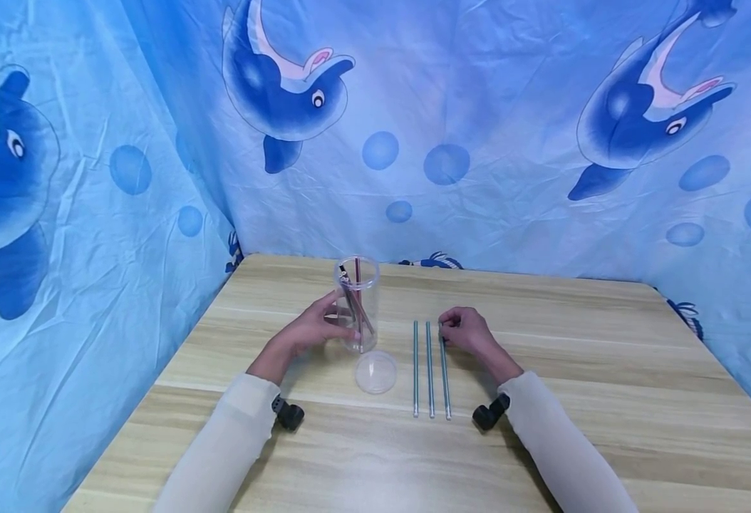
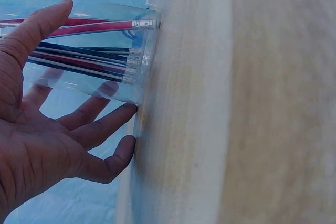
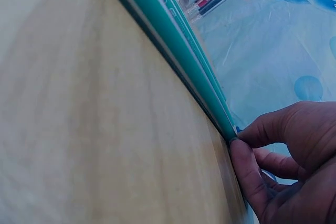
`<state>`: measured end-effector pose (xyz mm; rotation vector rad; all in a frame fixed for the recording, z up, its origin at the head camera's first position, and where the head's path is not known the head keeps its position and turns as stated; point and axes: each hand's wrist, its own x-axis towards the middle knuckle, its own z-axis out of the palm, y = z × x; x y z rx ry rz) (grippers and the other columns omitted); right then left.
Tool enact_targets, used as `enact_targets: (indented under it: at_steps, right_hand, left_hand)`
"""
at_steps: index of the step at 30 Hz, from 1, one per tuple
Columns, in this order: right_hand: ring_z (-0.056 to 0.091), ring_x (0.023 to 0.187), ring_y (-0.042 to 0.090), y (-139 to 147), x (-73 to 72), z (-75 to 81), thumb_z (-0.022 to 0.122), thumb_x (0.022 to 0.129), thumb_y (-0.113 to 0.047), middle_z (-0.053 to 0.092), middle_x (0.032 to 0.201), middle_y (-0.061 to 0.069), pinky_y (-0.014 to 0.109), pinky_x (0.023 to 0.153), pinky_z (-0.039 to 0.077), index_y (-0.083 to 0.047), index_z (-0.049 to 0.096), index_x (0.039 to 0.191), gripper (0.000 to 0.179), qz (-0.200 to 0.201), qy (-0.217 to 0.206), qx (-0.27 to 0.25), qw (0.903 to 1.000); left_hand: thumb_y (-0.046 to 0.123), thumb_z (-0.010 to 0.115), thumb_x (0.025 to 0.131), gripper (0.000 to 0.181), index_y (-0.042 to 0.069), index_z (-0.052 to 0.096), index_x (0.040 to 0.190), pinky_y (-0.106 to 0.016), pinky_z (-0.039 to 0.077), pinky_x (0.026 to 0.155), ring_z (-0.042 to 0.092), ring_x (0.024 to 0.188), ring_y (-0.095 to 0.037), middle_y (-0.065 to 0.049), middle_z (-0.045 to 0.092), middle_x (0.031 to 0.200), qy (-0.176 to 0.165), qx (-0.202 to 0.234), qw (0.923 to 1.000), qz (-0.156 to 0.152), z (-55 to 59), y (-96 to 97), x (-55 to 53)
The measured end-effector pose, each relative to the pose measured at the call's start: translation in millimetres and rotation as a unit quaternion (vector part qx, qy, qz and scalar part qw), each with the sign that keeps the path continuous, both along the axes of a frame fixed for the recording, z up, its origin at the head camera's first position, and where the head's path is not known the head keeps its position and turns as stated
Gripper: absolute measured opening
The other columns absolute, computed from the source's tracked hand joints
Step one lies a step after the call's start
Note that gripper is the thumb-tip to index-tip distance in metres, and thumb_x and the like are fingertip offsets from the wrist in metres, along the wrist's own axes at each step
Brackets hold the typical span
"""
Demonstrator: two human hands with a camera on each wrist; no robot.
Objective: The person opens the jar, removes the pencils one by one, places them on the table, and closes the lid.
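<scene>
Clearly, the right hand [image 1: 468, 331] was nearer — finger and thumb pinched together on the far end of the rightmost teal pencil [image 1: 444, 370], which lay lengthwise on the table [image 1: 606, 370], pointing away from the person. Leftward, the left hand [image 1: 314, 328] loosely held the clear cup [image 1: 372, 303] — thumb in front.

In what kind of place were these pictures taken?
Probably an indoor recording corner, though I cannot be certain: a wooden table stands before blue, dolphin-printed cloth hanging like walls, and black devices sit on both sleeves.
</scene>
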<state>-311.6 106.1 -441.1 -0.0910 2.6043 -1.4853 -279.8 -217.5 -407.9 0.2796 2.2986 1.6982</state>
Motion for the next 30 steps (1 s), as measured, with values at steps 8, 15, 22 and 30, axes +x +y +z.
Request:
enact_targets:
  at_steps: [8,15,22,30]
  right_hand:
    - [0.064,0.078,0.019,0.3,-1.1,0.1,0.061,0.091,0.002,0.061,0.097,0.013,0.031,0.069,0.057,0.004,0.065,0.114,0.023,-0.002,-0.007,-0.003,1.0]
    - [0.063,0.078,0.019,-0.1,-2.1,-1.4,0.061,0.091,0.002,0.061,0.095,0.014,0.031,0.069,0.057,0.004,0.065,0.113,0.022,-0.001,-0.01,-0.006,0.9999]
    - [0.062,0.081,0.02,-1.0,-2.1,-1.6,0.06,0.091,-0.002,0.061,0.098,0.013,0.03,0.07,0.055,0.003,0.064,0.113,0.023,-0.008,-0.012,0.001,0.9999]
    - [0.06,0.081,0.022,0.7,-1.0,0.7,0.059,0.093,-0.008,0.06,0.1,0.015,0.031,0.069,0.053,0.003,0.061,0.119,0.028,-0.017,-0.014,-0.024,0.9995]
  left_hand:
    - [0.011,0.085,0.078,0.1,0.031,0.029,0.158,-0.062,0.033,0.106,0.042,0.136,-0.036,-0.019,0.048,0.144,0.005,-0.003,1.0,-0.003,0.5,-0.5,-1.8]
    - [0.01,0.085,0.078,0.1,0.031,0.029,0.158,-0.063,0.031,0.107,0.041,0.136,-0.037,-0.019,0.048,0.144,0.002,-0.003,1.0,-0.002,-0.4,-0.9,-1.4]
    - [0.012,0.087,0.077,0.101,0.031,0.029,0.158,-0.062,0.032,0.107,0.041,0.137,-0.037,-0.02,0.048,0.145,0.0,-0.003,1.0,-0.001,-2.3,-2.8,-0.7]
    - [0.012,0.087,0.077,0.101,0.032,0.03,0.157,-0.062,0.033,0.107,0.041,0.136,-0.037,-0.019,0.048,0.144,0.005,-0.004,1.0,-0.003,-1.1,-2.6,-1.7]
